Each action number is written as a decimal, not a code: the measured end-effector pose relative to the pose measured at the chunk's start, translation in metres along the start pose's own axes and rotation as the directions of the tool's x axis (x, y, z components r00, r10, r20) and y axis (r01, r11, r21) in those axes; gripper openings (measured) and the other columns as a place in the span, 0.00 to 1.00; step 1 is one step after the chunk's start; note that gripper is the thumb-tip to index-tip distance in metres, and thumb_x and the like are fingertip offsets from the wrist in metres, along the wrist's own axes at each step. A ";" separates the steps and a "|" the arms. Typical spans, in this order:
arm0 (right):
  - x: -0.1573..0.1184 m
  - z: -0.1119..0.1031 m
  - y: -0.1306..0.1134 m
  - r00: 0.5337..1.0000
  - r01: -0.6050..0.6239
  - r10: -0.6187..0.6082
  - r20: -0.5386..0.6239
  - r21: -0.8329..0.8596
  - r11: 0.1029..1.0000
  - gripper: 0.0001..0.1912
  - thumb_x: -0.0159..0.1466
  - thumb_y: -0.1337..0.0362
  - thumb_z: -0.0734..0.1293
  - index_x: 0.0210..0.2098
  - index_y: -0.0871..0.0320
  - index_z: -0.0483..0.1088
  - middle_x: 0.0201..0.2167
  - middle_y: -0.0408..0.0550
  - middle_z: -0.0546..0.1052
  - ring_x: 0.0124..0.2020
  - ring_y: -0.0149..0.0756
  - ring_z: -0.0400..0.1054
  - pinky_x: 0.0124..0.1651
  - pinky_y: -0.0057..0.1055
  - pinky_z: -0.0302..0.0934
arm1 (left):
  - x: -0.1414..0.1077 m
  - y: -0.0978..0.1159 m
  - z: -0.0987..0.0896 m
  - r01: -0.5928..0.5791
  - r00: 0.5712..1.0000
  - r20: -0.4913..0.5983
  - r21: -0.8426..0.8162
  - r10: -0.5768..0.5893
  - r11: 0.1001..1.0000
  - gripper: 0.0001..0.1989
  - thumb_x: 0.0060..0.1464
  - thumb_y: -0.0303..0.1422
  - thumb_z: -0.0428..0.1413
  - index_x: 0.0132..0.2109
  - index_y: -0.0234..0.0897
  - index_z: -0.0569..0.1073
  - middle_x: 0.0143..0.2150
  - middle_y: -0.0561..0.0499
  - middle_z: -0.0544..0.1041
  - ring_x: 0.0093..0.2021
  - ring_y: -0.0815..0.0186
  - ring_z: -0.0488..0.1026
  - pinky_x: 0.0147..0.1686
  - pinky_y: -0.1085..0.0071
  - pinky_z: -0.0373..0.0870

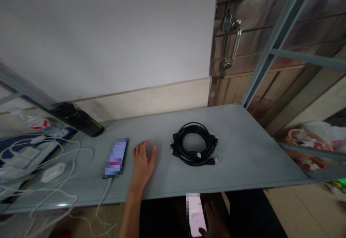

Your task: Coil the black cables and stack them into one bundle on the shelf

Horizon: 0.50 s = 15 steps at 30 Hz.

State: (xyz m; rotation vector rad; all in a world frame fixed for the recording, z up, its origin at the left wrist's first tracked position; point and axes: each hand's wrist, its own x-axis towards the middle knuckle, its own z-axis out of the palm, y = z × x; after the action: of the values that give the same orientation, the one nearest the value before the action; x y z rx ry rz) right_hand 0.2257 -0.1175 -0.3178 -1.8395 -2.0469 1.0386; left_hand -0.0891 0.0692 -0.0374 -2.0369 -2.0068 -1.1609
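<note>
My left hand (143,160) rests on the grey tabletop (243,162) with its thumb apart from loosely bent fingers and nothing in them. Just left of it lies a smartphone (116,157) with a lit, blurred screen and a white cable (108,187) plugged into its lower end. To the right sits a coiled bundle of black cables (193,144) with several plug ends sticking out. Below the table's front edge, in dim light, my right hand (214,218) grips a second smartphone (196,212), its bright screen facing up and the thumb at its lower part.
White cables and a white power strip (53,172) spread over the left end. A black bottle (81,119) lies towards the back left, near a clear plastic bottle (40,121). Metal frame posts (270,54) rise at both sides. Behind stand a white wall and a padlocked metal door (243,7).
</note>
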 end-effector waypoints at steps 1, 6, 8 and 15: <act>0.000 -0.002 -0.002 1.000 -0.017 0.017 -0.001 0.008 1.000 0.43 0.52 0.42 0.76 0.63 0.55 0.79 0.62 0.66 0.80 0.67 0.77 0.70 0.65 0.62 0.69 | 0.000 -0.001 0.000 0.004 1.000 -0.002 -0.005 -0.004 1.000 0.25 0.73 0.53 0.53 0.63 0.40 0.73 0.61 0.36 0.78 0.66 0.42 0.72 0.69 0.38 0.69; 0.006 -0.012 -0.015 0.992 -0.108 0.115 -0.044 0.139 0.984 0.20 0.64 0.49 0.72 0.48 0.56 0.78 0.48 0.60 0.83 0.53 0.54 0.79 0.59 0.42 0.71 | 0.001 -0.002 -0.001 0.026 1.000 0.008 -0.020 -0.026 0.999 0.25 0.73 0.53 0.53 0.63 0.40 0.74 0.61 0.36 0.79 0.66 0.42 0.73 0.69 0.38 0.69; 0.008 -0.014 -0.017 0.991 -0.122 0.129 -0.033 0.177 0.977 0.12 0.66 0.55 0.69 0.44 0.55 0.76 0.44 0.56 0.83 0.48 0.48 0.79 0.55 0.37 0.70 | 0.002 -0.001 -0.003 0.039 0.999 0.007 -0.033 -0.039 0.999 0.24 0.73 0.53 0.53 0.62 0.41 0.74 0.61 0.37 0.79 0.65 0.43 0.74 0.69 0.39 0.70; 0.012 -0.011 -0.011 0.989 -0.139 0.145 -0.011 0.223 0.965 0.08 0.66 0.66 0.66 0.43 0.57 0.75 0.41 0.53 0.82 0.43 0.43 0.78 0.50 0.35 0.66 | 0.004 0.002 -0.011 0.102 0.995 0.006 -0.084 -0.102 0.991 0.24 0.72 0.54 0.55 0.61 0.42 0.75 0.60 0.39 0.81 0.65 0.45 0.76 0.69 0.41 0.71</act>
State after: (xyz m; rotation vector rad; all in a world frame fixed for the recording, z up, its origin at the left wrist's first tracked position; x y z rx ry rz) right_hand 0.2211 -0.1023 -0.3065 -1.8938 -1.7246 1.2167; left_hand -0.0925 0.0662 -0.0266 -1.9931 -2.1212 -1.2836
